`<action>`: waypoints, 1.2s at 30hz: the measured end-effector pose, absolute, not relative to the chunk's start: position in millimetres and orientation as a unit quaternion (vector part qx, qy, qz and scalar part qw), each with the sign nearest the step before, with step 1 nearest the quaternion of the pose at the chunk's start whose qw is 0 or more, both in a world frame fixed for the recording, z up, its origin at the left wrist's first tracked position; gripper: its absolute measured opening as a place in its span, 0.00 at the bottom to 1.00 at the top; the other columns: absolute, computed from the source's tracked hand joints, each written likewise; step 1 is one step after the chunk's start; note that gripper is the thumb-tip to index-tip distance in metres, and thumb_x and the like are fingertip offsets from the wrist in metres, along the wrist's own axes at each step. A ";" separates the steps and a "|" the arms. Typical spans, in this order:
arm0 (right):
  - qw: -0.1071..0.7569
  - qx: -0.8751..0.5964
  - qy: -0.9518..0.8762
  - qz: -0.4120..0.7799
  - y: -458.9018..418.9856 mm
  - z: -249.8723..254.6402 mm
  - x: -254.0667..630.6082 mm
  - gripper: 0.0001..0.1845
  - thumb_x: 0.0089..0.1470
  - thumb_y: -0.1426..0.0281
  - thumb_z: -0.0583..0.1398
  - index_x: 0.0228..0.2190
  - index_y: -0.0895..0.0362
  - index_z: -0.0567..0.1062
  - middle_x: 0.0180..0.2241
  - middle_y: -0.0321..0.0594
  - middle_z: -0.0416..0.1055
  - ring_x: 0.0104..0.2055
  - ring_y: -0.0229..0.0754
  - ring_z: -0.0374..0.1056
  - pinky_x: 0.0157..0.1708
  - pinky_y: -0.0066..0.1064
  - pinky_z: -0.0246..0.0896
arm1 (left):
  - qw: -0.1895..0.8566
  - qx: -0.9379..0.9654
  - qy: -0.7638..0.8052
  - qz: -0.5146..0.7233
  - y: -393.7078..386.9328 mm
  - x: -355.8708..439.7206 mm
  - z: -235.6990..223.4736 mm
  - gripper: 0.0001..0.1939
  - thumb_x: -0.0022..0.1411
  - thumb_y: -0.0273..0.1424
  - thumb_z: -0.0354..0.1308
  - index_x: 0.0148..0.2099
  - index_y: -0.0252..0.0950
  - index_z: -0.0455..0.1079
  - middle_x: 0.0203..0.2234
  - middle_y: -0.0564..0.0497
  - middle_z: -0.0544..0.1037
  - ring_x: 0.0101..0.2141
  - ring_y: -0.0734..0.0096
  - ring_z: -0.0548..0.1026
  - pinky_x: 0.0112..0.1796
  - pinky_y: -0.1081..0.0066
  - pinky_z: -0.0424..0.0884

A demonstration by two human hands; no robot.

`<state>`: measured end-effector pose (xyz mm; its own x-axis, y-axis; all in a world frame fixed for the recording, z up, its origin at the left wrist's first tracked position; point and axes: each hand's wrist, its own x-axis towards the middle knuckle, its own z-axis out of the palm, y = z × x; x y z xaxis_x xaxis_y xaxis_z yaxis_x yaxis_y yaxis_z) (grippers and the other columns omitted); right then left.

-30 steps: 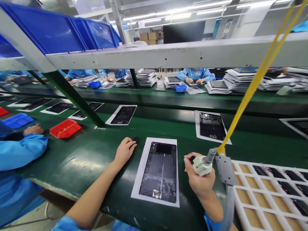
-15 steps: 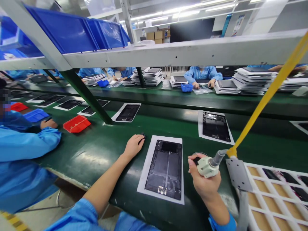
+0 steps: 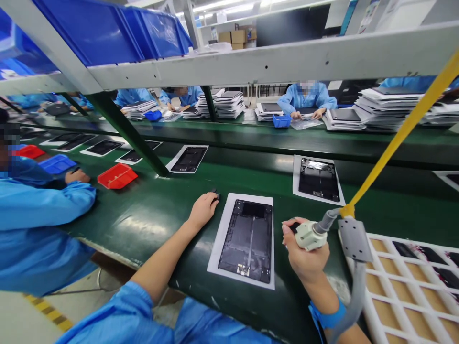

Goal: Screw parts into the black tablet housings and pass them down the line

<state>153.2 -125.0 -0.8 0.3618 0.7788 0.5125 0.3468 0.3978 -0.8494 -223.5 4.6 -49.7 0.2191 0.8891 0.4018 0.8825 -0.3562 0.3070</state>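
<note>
The right hand (image 3: 305, 253) wraps firmly around a pale handheld tool (image 3: 307, 236) fed by a grey hose (image 3: 354, 306). A dark tablet back panel (image 3: 247, 241) lies on a white paper sheet (image 3: 215, 260) on a green conveyor belt (image 3: 118, 210), its long axis pointing away from the person, between the hands. The right hand sits just beside its right edge; the left hand (image 3: 202, 211) is near its far left corner, fingertips (image 3: 211, 198) pinching a small dark piece (image 3: 215, 193)
</note>
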 end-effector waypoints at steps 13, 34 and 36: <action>0.650 -0.530 -0.507 0.198 -122.9 -4.3 154.9 0.22 0.64 0.54 0.74 0.50 0.53 0.78 0.40 0.41 0.84 0.40 0.48 0.85 0.41 0.42 0.87 | 0.031 0.738 0.627 0.249 -1.6 -209.3 -40.6 0.07 0.80 0.32 0.57 0.47 0.40 0.77 0.40 0.43 0.86 0.41 0.54 0.85 0.44 0.62 0.78; 0.673 -0.503 -0.516 0.167 -116.8 10.6 154.9 0.17 0.67 0.57 0.72 0.49 0.53 0.78 0.36 0.39 0.85 0.31 0.43 0.82 0.35 0.38 0.87 | 0.567 0.593 0.447 0.356 21.5 -14.0 5.4 0.16 0.63 0.24 0.72 0.53 0.32 0.86 0.29 0.52 0.85 0.29 0.71 0.80 0.38 0.70 0.78; 0.668 -0.507 -0.518 0.168 -117.3 9.8 156.3 0.17 0.67 0.58 0.72 0.50 0.52 0.77 0.37 0.39 0.85 0.33 0.44 0.83 0.37 0.41 0.88 | 0.574 0.580 0.465 0.343 23.1 -14.6 2.4 0.13 0.63 0.22 0.71 0.51 0.31 0.87 0.29 0.50 0.86 0.30 0.70 0.82 0.38 0.70 0.79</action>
<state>156.3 -117.3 9.8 0.4060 0.7499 0.5223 0.3011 0.4299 -0.8512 -14.6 23.1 2.4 0.3317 0.9336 -0.1356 0.1456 0.0914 0.9851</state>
